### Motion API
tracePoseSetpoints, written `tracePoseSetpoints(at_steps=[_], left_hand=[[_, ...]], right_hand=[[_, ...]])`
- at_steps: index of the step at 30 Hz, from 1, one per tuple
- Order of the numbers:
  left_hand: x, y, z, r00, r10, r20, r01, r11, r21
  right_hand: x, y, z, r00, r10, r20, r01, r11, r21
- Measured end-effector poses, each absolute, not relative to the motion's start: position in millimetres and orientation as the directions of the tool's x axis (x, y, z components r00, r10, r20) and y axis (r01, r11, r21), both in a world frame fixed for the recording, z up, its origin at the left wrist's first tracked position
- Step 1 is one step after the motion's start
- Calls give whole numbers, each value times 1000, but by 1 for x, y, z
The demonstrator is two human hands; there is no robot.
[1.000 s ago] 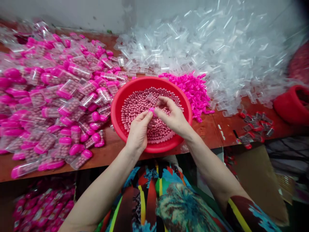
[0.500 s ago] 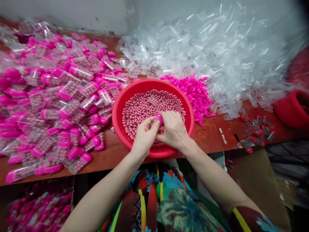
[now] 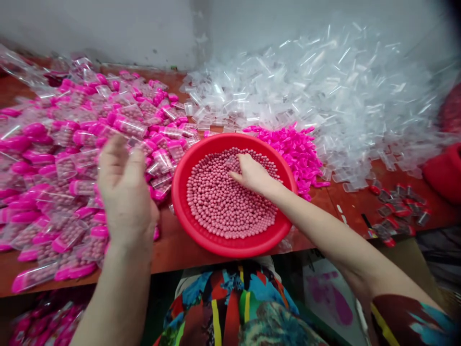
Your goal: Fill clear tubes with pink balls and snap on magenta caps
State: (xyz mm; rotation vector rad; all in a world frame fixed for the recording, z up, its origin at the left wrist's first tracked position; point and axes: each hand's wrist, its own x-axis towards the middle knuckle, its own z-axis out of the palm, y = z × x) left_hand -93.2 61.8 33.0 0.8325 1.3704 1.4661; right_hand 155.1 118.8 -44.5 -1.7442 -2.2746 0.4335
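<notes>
My left hand [image 3: 127, 192], slightly blurred, is raised over the pile of filled clear containers with pink caps [image 3: 68, 235]. Its fingers are apart and I see nothing held in it. Inside the red bowl [image 3: 180, 211], my right hand [image 3: 252, 174] has its thumb and fingers at a small clear plastic container [image 3: 231, 162], which lies among the pink beads [image 3: 230, 206]. The fingertips are partly hidden, but they seem to grip the container's edge.
Loose bright pink caps [image 3: 297, 154] are heaped right of the bowl. Behind them spreads a large mound of clear plastic containers [image 3: 288, 86]. Small red-capped containers [image 3: 399, 206] lie at the right, near a red vessel [image 3: 444, 168]. A wall [image 3: 126, 33] stands behind the table.
My hands have come apart from around a pink cap over the bowl. The left has moved left over the filled containers, opened; the right has reached to the clear container in the beads.
</notes>
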Motion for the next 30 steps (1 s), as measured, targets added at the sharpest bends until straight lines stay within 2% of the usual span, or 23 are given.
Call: tracePoseSetpoints(at_steps=[2, 4, 6, 8, 12, 15, 17, 18, 20, 22, 24, 28, 30], left_hand=[[-68, 51, 25, -432, 901, -33, -186, -53, 981], [-41, 42, 14, -279, 947, -156, -320, 61, 946], [-21, 38, 3, -141, 946, -291, -421, 208, 883], [-9, 38, -3, -90, 927, -365, -478, 281, 832], [1, 42, -4, 54, 925, -376, -546, 343, 765], [3, 40, -5, 133, 919, -371, -567, 378, 732], [2, 37, -6, 123, 911, -393, -576, 389, 719], [1, 35, -6, 121, 907, -403, -583, 394, 711], [1, 32, -5, 140, 897, -419, -601, 413, 684], [2, 29, -3, 182, 883, -432, -618, 445, 649], [5, 26, -1, 215, 869, -446, -640, 470, 607], [12, 20, -3, 255, 849, -463, -665, 502, 554], [14, 17, -5, 272, 856, -440, -643, 502, 578]], right_hand=[[147, 128, -55, -246, 969, -33, 923, 224, -313], [144, 130, -60, -232, 972, -30, 920, 209, -330], [145, 125, -60, -219, 975, 36, 873, 212, -440], [145, 111, -53, -209, 970, 125, 783, 243, -573], [141, 70, -32, -184, 959, 214, 596, 282, -752], [144, 44, -20, -158, 968, 196, 543, 251, -802], [154, 34, -15, -174, 977, 124, 609, 206, -766], [160, 31, -13, -207, 976, 62, 677, 189, -712], [171, 27, -11, -307, 944, -120, 839, 209, -503], [175, 25, -11, -376, 869, -322, 917, 301, -260], [173, 24, -13, -389, 809, -441, 920, 367, -139], [170, 28, -17, -398, 793, -462, 917, 366, -161], [177, 33, -17, -391, 856, -338, 914, 317, -255]])
